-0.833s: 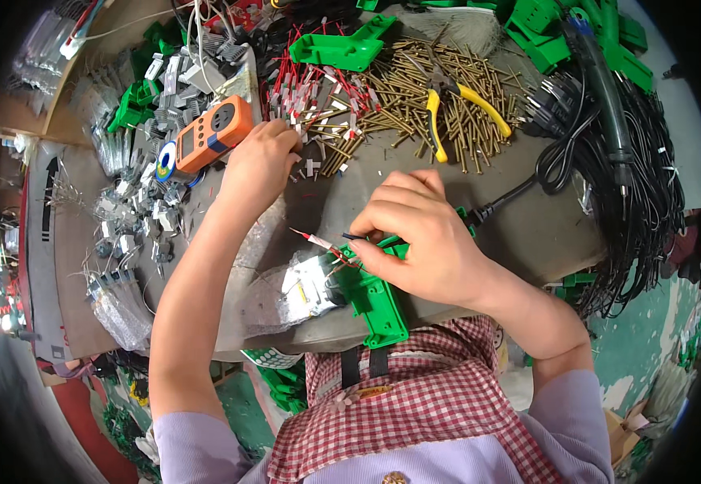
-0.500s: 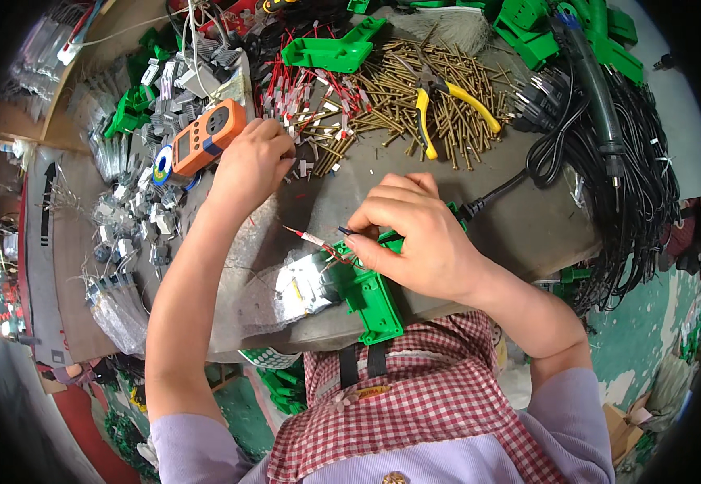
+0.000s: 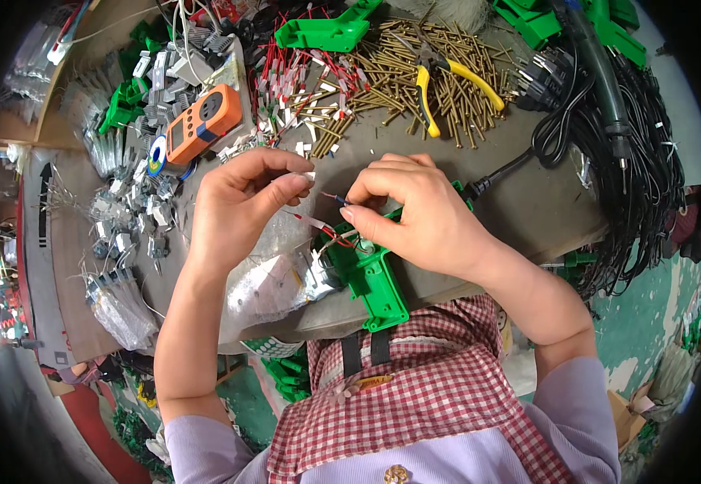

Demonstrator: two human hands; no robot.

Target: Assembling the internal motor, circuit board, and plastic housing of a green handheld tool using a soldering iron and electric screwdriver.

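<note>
My left hand (image 3: 242,206) is closed in a pinch on a small white piece (image 3: 311,175), just left of the other hand's fingertips. Between thumb and forefinger, my right hand (image 3: 423,211) grips a thin dark wire (image 3: 336,199), its bare end pointing toward the white piece, a short gap apart. Below the hands lies an open green plastic housing (image 3: 381,297), partly covered by the right hand. From it comes a red wire (image 3: 318,224) with a white sleeve. A black power cord (image 3: 492,179) runs to the housing's far end.
Behind the hands lie yellow-handled pliers (image 3: 425,97) on a pile of long screws (image 3: 391,68), and red wires (image 3: 318,73). An orange meter (image 3: 205,121) and a solder spool (image 3: 157,155) sit at left. Black cords (image 3: 641,194) hang at right. Clear plastic bags (image 3: 262,290) lie near the housing.
My left hand has come from the pile beside the orange meter toward my right hand, and now a white piece shows in its pinch. My right hand keeps its grip on the dark wire.
</note>
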